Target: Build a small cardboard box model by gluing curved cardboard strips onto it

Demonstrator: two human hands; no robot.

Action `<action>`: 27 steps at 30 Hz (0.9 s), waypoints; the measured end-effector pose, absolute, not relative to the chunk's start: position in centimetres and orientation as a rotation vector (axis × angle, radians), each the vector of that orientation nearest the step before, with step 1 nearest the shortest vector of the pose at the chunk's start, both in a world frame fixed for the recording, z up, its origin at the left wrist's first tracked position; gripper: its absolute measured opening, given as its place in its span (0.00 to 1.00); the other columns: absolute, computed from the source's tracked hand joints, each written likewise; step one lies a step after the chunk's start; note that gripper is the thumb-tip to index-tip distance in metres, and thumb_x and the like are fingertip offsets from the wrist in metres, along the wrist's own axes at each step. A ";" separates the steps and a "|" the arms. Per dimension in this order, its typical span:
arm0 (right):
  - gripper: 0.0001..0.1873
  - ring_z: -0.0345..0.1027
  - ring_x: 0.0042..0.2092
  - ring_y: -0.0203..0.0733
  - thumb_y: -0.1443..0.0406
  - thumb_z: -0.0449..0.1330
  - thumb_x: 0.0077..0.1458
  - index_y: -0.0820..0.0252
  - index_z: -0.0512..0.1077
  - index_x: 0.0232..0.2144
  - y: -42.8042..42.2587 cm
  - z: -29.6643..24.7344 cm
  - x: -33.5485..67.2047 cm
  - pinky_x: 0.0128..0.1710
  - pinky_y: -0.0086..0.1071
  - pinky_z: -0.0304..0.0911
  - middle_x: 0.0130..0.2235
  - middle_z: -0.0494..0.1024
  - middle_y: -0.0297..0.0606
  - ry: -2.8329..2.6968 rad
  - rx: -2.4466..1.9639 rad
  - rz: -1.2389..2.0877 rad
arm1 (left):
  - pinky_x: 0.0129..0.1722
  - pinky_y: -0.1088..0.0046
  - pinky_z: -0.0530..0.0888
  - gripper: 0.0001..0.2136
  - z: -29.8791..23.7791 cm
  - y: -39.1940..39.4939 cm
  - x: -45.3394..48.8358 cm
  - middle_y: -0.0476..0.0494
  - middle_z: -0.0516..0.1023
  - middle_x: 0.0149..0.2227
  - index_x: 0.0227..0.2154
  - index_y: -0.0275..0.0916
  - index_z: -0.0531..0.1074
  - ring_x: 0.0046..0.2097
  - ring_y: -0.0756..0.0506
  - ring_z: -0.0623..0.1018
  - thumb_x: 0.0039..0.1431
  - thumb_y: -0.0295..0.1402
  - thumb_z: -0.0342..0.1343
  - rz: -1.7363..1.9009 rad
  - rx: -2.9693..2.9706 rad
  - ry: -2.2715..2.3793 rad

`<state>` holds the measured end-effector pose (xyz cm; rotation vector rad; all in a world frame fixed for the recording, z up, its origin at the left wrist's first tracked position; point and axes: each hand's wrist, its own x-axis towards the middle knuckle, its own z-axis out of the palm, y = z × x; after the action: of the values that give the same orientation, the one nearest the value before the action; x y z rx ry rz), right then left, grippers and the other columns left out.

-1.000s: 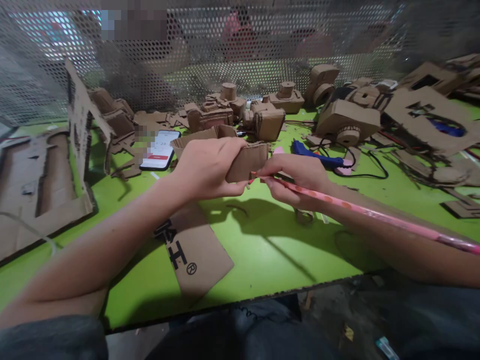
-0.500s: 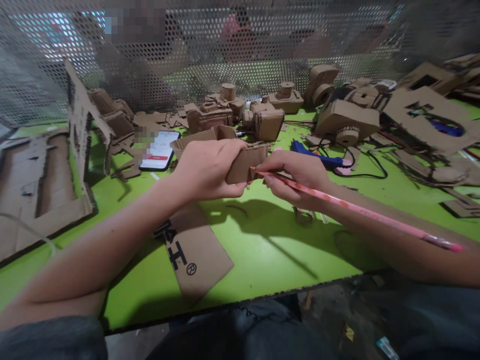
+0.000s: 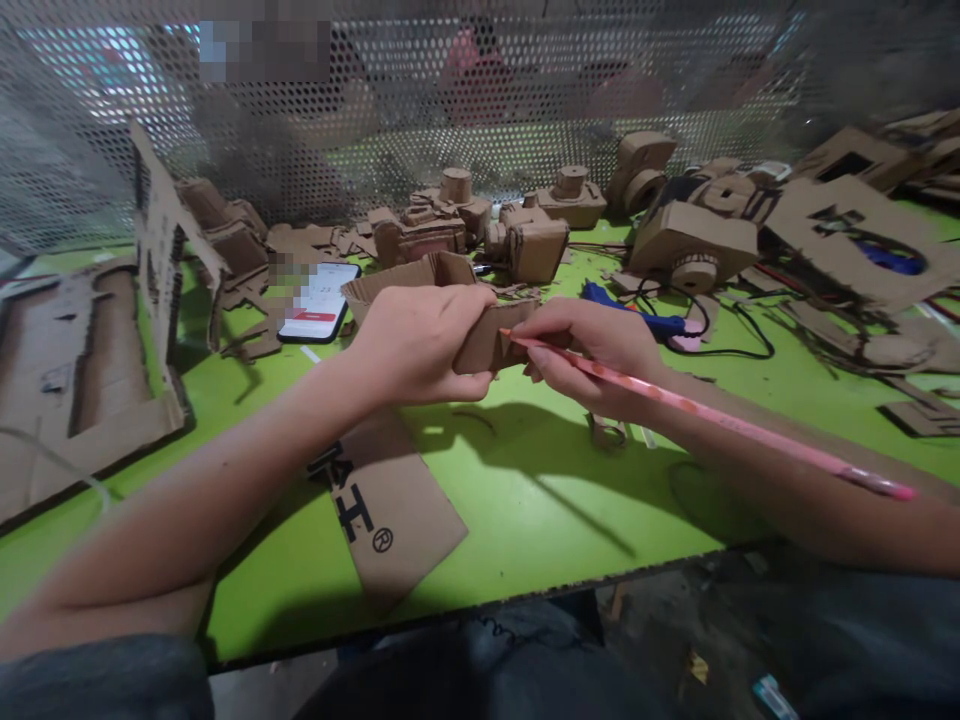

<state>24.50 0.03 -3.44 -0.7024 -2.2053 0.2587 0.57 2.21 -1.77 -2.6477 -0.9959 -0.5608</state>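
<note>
My left hand (image 3: 424, 340) is closed around an open-topped cardboard box (image 3: 480, 345), holding it above the green table. Between the fingers of my right hand (image 3: 596, 350) is a pink pencil (image 3: 697, 415), its tip against the side of the box and its other end slanting back over my right forearm. Part of the box is hidden behind my left hand. Below my hands, a flat cardboard piece (image 3: 405, 510) with black printed characters lies on the table.
A phone (image 3: 321, 302) lies to the left, near a large cardboard sheet (image 3: 127, 440). Cardboard camera models (image 3: 536, 240) stand along the perforated metal screen (image 3: 420, 110). To the right are a blue glue gun (image 3: 637, 312) with a black cord and a cut-out cardboard panel (image 3: 847, 240).
The pencil and my right hand have shifted very slightly to the left, the tip still at the box. The box has tilted a little in my left hand.
</note>
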 end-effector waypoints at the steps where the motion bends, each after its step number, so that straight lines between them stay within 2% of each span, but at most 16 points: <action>1: 0.08 0.76 0.31 0.40 0.68 0.58 0.65 0.56 0.78 0.39 0.0 -3.5 24.5 0.30 0.34 0.68 0.34 0.84 0.36 -2.200 -0.690 0.255 | 0.31 0.64 0.71 0.24 -1.7 2.2 0.6 0.38 0.89 0.42 0.52 0.39 0.79 0.43 0.35 0.87 0.52 0.41 0.65 -0.552 -2.650 -0.995; 5: 0.07 0.75 0.30 0.38 0.68 0.58 0.65 0.56 0.77 0.39 0.1 -3.7 24.5 0.31 0.32 0.67 0.33 0.83 0.33 -2.211 -0.641 0.227 | 0.31 0.64 0.71 0.24 -1.7 2.1 0.6 0.38 0.89 0.41 0.52 0.38 0.79 0.42 0.35 0.87 0.53 0.42 0.64 -0.555 -2.648 -0.984; 13: 0.08 0.79 0.34 0.43 0.67 0.58 0.66 0.51 0.78 0.41 -0.1 -3.6 24.5 0.35 0.38 0.72 0.37 0.84 0.37 -2.207 -0.724 0.346 | 0.30 0.64 0.71 0.23 -1.8 2.2 0.5 0.38 0.89 0.41 0.52 0.40 0.78 0.41 0.35 0.87 0.52 0.42 0.65 -0.579 -2.641 -0.973; 16: 0.08 0.79 0.36 0.44 0.66 0.58 0.67 0.52 0.78 0.42 -0.1 -3.7 24.5 0.34 0.37 0.72 0.39 0.84 0.39 -2.166 -0.712 0.361 | 0.31 0.64 0.71 0.24 -1.8 2.1 0.5 0.38 0.89 0.41 0.52 0.39 0.79 0.42 0.35 0.87 0.53 0.42 0.65 -0.556 -2.643 -0.976; 20: 0.07 0.75 0.33 0.40 0.67 0.58 0.67 0.55 0.77 0.40 0.0 -3.7 24.4 0.33 0.34 0.69 0.33 0.80 0.34 -2.174 -0.665 0.323 | 0.31 0.65 0.70 0.24 -1.5 1.9 0.8 0.38 0.89 0.42 0.52 0.38 0.79 0.43 0.35 0.88 0.53 0.42 0.64 -0.502 -2.667 -1.006; 24: 0.09 0.77 0.40 0.43 0.62 0.57 0.70 0.57 0.77 0.44 0.2 -3.7 24.4 0.38 0.38 0.73 0.38 0.79 0.39 -2.156 -0.631 0.334 | 0.34 0.65 0.72 0.26 -1.2 1.7 1.0 0.37 0.89 0.44 0.54 0.37 0.78 0.45 0.34 0.88 0.53 0.42 0.64 -0.450 -2.691 -1.060; 27: 0.09 0.76 0.37 0.43 0.62 0.56 0.71 0.55 0.76 0.44 0.1 -3.7 24.4 0.36 0.38 0.73 0.38 0.79 0.39 -2.152 -0.664 0.388 | 0.34 0.65 0.72 0.27 -1.2 1.6 1.0 0.37 0.89 0.43 0.55 0.37 0.78 0.46 0.33 0.87 0.53 0.42 0.65 -0.427 -2.692 -1.070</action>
<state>24.44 0.13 -3.71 -0.6635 -2.1520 0.3883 1.01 1.62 -1.15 -2.6915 -1.0705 -0.4270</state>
